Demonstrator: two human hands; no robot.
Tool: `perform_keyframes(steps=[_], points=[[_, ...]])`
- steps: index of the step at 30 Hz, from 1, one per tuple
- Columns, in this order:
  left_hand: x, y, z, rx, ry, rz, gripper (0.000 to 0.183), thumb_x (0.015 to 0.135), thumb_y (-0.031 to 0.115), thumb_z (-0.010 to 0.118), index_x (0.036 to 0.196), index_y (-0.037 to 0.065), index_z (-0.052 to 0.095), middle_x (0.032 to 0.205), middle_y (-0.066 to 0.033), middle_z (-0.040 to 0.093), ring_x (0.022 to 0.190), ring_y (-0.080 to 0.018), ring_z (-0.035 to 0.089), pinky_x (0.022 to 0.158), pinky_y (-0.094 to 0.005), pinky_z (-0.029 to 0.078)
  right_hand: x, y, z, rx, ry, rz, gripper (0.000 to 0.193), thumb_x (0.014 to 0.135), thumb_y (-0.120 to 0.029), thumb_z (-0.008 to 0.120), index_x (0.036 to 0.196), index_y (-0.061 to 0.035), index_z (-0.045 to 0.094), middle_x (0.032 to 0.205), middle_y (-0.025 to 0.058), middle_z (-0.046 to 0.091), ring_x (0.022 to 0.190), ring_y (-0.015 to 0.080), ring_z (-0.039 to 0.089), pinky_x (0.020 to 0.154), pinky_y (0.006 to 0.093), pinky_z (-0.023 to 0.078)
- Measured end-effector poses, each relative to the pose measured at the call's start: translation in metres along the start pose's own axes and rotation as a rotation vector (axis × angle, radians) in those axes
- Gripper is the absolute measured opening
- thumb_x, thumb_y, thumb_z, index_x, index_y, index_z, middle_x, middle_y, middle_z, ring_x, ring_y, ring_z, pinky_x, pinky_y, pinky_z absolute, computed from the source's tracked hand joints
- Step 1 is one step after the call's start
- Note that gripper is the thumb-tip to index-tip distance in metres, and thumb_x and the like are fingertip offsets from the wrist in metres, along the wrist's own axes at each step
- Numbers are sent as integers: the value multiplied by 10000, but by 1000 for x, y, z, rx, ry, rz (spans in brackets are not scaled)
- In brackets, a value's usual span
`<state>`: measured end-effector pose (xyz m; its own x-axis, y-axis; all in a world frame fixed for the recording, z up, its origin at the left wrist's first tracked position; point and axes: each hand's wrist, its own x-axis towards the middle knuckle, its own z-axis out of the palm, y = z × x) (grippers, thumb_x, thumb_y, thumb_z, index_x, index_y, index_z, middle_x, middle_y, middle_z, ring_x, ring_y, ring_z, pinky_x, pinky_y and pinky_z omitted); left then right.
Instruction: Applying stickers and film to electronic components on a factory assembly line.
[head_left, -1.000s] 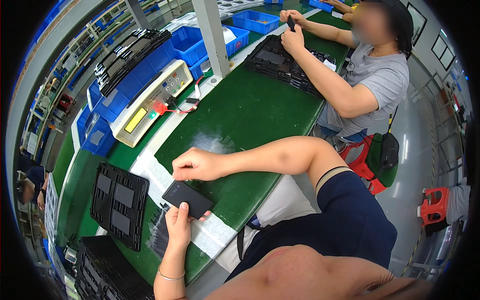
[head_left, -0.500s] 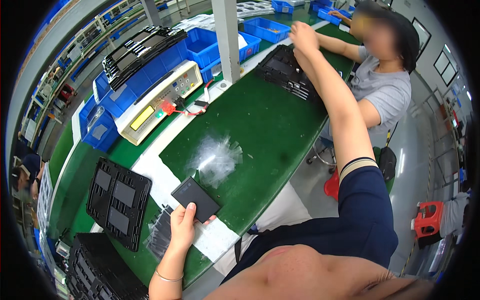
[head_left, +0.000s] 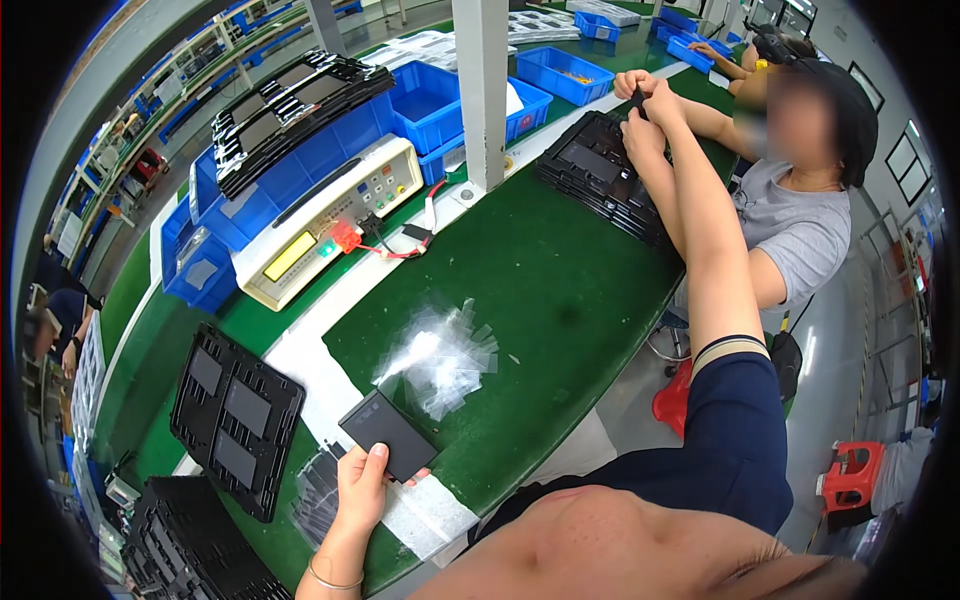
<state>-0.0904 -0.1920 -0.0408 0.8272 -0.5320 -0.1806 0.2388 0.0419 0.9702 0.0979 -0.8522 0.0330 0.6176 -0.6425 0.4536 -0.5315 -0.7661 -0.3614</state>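
My left hand (head_left: pixel 364 484) is closed on the lower edge of a flat black rectangular pack (head_left: pixel 388 436), thumb on top, above the near edge of the green bench. My right arm stretches far to the right. There my right hand (head_left: pixel 664 106) is closed, its fingers bent together beside a co-worker's hands (head_left: pixel 641 138). A small dark piece (head_left: pixel 638 99) shows between these hands, too small to name; who grips it I cannot tell. Below them lies a stack of black trays (head_left: pixel 590 165). A pile of clear plastic film pieces (head_left: pixel 436 360) lies beyond the black pack.
A black tray with grey rectangles (head_left: pixel 238 420) lies at the left, near stacked black trays (head_left: pixel 185 540) and dark strips (head_left: pixel 322 492). A cream test instrument (head_left: pixel 330 222) with red leads stands before blue bins (head_left: pixel 425 105). A grey post (head_left: pixel 482 90) rises behind the bench.
The view has shifted, so the bench things sit slightly differently. The co-worker's hands, largely hidden behind mine before, now show beside my right hand. My left hand still holds the black pack.
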Motion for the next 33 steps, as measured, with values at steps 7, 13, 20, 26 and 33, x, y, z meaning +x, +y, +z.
perform_keyframes(steps=[7,13,20,26,33], points=[[-2,-1,-1,-3,39,-26,347,961,248,375,947,-57,538,837,-177,629,676,-227,637,540,-274,488,3,20,5,281,42,-8,287,792,-9,507,1067,-92,494,835,147,597,798,271,588,739,389,454],[-1,1,0,-37,10,4,309,965,211,378,960,-56,534,805,-175,640,662,-203,628,584,-281,500,2,25,9,345,74,-44,293,807,58,482,1054,-99,509,750,86,543,707,189,530,686,339,439],[-1,4,1,-33,-21,9,311,965,180,352,936,-58,550,784,-166,644,624,-166,592,576,-267,489,-3,13,12,381,51,-59,330,802,93,449,1073,-84,518,815,115,564,755,186,534,715,319,437],[-2,-1,-2,-28,-23,11,317,965,186,353,946,-58,555,791,-173,647,630,-172,604,584,-269,496,4,20,27,565,2,-85,336,787,114,417,1080,-32,493,1036,130,561,931,208,549,812,324,440],[11,-3,0,-9,-123,-16,334,966,216,360,950,-53,557,776,-153,646,634,-159,600,584,-260,484,53,100,33,526,132,-50,504,737,4,549,1170,1,291,1084,211,521,1026,323,542,878,385,432]])
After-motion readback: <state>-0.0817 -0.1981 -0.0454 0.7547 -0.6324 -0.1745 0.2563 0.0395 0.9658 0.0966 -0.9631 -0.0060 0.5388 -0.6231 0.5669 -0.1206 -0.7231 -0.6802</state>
